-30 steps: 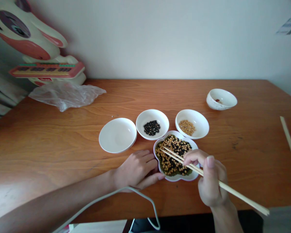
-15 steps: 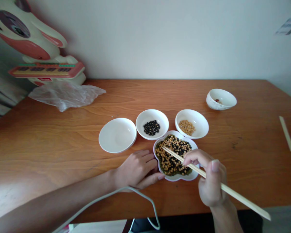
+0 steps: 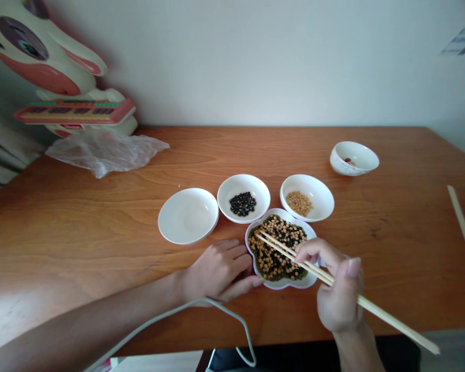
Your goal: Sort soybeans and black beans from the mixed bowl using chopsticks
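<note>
My right hand (image 3: 339,292) grips a pair of wooden chopsticks (image 3: 387,318), their tips resting among mixed yellow, black and green beans in a white flower-shaped dish (image 3: 282,283). My left hand (image 3: 217,268) lies on the table, fingers loosely curled, thumb and fingertips touching the dish's left rim. Behind the dish stand three white bowls: an empty bowl (image 3: 188,215), a bowl with black beans (image 3: 243,198) and a bowl with yellow beans (image 3: 307,197).
A small white bowl (image 3: 353,158) sits at the back right. A chopstick sleeve (image 3: 459,214) lies near the right edge. A crumpled clear plastic bag (image 3: 103,150) and a large cartoon figure (image 3: 54,67) occupy the back left. A grey cable (image 3: 201,310) crosses my left forearm.
My right hand has shifted slightly right and back, drawing the chopsticks a little; their tips have spread apart again in the beans. My left hand has stayed still.
</note>
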Motion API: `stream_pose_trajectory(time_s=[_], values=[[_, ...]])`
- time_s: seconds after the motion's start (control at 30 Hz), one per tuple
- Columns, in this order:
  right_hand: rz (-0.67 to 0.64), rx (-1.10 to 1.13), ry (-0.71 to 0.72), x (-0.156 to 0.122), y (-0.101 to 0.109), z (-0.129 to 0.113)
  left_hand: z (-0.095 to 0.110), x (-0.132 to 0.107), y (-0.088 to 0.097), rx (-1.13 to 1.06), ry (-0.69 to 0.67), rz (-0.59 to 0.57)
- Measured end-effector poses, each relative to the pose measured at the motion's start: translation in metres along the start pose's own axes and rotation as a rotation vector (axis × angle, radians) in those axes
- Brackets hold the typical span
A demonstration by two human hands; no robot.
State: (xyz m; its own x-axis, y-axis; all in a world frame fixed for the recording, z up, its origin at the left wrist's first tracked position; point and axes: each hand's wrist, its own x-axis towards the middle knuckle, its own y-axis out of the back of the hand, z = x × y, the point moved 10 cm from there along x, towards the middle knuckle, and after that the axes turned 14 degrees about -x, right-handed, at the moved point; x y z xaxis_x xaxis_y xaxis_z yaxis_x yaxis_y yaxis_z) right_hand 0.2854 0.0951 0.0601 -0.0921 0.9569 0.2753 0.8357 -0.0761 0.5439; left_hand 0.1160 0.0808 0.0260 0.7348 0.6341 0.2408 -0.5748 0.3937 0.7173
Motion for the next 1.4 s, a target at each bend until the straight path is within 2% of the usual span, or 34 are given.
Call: stream_pose_trajectory(time_s=[0.23, 0.5, 0.77, 0.93, 1.07, 1.27, 1.4], values=[[0.003, -0.001, -0.144, 0.0, -0.007, 0.009, 0.001, 0.0, 0.0, 0.014, 0.001, -0.007], [0.034, 0.04, -0.208, 0.0, -0.012, 0.024, 0.001, 0.0, 0.0, 0.006, -0.003, 0.0], [0.072, 0.038, -0.198, 0.001, -0.01, 0.027, 0.002, 0.001, 0.001, 0.008, 0.009, -0.019], [0.072, 0.014, -0.119, 0.001, -0.001, 0.013, 0.002, 0.001, 0.002, 0.017, -0.007, 0.007], [0.086, -0.017, -0.111, 0.001, 0.009, 0.008, 0.003, 0.001, 0.002, 0.012, -0.022, 0.017], [-0.008, -0.025, -0.105, 0.002, -0.004, 0.015, 0.004, 0.002, 0.003, 0.015, -0.022, 0.012], [-0.013, -0.001, -0.085, 0.001, -0.007, 0.013, 0.005, 0.002, 0.004, 0.021, -0.025, 0.018]])
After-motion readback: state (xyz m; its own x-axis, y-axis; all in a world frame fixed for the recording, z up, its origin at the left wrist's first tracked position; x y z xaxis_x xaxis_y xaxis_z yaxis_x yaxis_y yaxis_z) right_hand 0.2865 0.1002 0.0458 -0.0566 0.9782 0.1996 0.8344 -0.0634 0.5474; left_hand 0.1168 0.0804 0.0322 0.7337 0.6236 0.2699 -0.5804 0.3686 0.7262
